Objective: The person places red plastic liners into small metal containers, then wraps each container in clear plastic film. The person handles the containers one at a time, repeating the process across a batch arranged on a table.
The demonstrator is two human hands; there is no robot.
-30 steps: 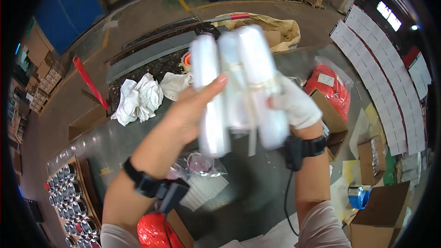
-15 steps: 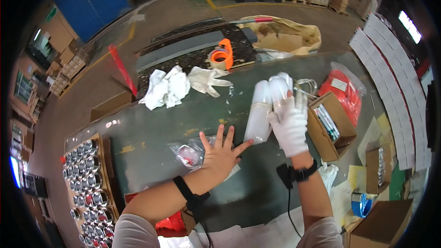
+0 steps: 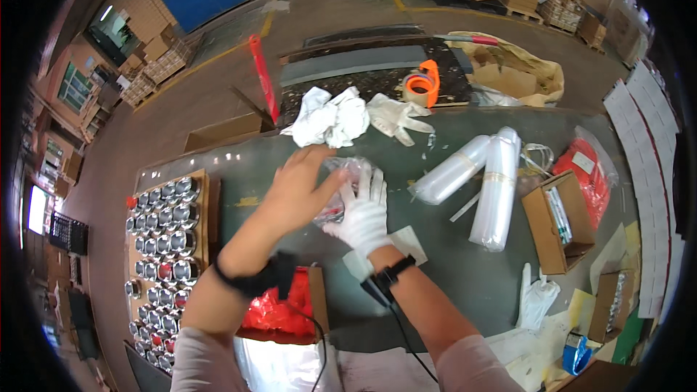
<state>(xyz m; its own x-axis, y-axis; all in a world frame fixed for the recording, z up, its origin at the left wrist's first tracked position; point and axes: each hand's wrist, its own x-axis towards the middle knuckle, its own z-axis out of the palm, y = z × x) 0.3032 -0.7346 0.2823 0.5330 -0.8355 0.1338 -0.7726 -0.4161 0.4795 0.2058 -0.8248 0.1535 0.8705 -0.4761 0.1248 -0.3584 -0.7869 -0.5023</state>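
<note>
My left hand (image 3: 294,190) is bare and slightly blurred, its fingers stretched out beside a small clear plastic bag (image 3: 356,167) with something red and round in it. My right hand (image 3: 365,216), in a white glove, lies over the bag with its fingers spread. Part of the bag and its contents is hidden under that hand. A pale paper slip (image 3: 412,245) lies by my right wrist. Two rolled bundles of clear plastic bags, one slanted (image 3: 454,170) and one more upright (image 3: 496,192), rest to the right of my hands.
A board of round chrome parts (image 3: 167,232) stands at left. Nearer me is a carton of red packets (image 3: 287,308). White cloths (image 3: 330,120), a glove (image 3: 396,117) and an orange tape dispenser (image 3: 423,86) line the far side. An open carton (image 3: 557,225) sits at right.
My right hand has left the plastic rolls and come left onto the small bag. My left hand has lifted and shifted to the bag's left side. The whole view has swung left.
</note>
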